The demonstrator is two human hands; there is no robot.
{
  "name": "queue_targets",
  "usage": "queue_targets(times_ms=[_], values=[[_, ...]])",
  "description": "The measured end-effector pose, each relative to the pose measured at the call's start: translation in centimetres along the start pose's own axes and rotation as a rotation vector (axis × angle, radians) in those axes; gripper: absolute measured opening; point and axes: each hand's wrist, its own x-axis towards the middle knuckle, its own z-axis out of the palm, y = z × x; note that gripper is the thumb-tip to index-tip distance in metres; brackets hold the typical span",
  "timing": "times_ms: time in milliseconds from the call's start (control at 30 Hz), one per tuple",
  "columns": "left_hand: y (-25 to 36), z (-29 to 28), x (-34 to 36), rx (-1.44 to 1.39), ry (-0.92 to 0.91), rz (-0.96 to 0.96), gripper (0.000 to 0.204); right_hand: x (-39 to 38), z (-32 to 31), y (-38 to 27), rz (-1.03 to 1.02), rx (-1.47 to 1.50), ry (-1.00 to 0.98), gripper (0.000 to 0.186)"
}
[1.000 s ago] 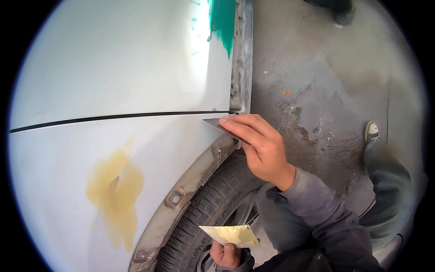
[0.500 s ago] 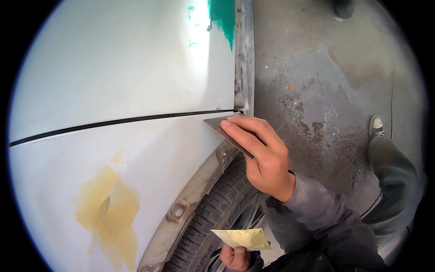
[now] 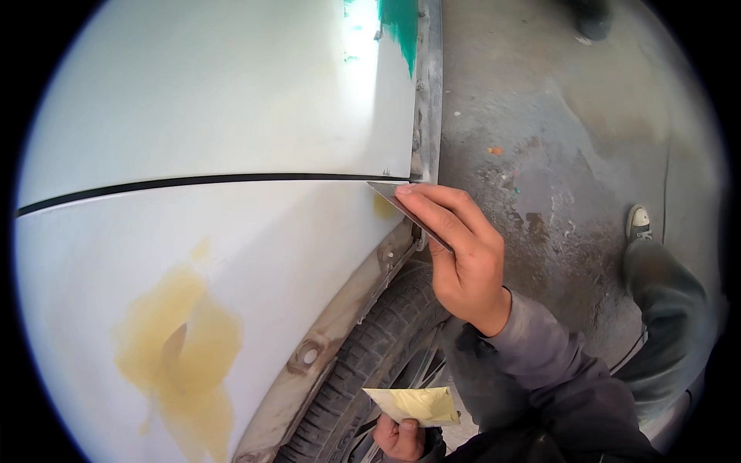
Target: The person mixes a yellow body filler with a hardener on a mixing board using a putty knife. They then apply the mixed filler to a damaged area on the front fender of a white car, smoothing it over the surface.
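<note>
My right hand (image 3: 471, 255) grips a thin dark putty spreader (image 3: 413, 216), its edge tilted against the white car body panel (image 3: 285, 231) close to the panel's right end. Beside the spreader's edge is a small yellow putty patch (image 3: 384, 206). Lower down, in front of the tire, my left hand (image 3: 399, 438) holds a flat piece (image 3: 417, 407) coated with pale yellow putty; what lies under the putty cannot be made out. A larger yellow putty area (image 3: 181, 347) with a grey-brown spot in its middle covers the lower left of the panel.
A black gap (image 3: 231, 180) divides this panel from another white one above, which bears green paint (image 3: 399, 31). The wheel arch edge (image 3: 309, 351) curves over a tire (image 3: 355, 378). A sneaker (image 3: 639, 222) and another dark shoe (image 3: 593, 19) rest on the wet concrete floor (image 3: 556, 154).
My right hand has moved the spreader slightly up and to the right, and the small yellow patch now shows beside it. My left hand stays nearly in place. The view has shifted a little.
</note>
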Motion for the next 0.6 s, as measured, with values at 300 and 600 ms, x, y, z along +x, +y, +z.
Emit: queue_targets(times_ms=[300,600], values=[[-0.2,-0.5,-1.2,0.062,0.072,0.008,0.044,-0.7,1.1,0.0,-0.013,0.004,-0.042,0.06],[0.1,-0.1,0.2,0.136,-0.02,0.023,0.045,-2.2,1.8,-0.6,-0.074,-0.119,0.0,0.063]])
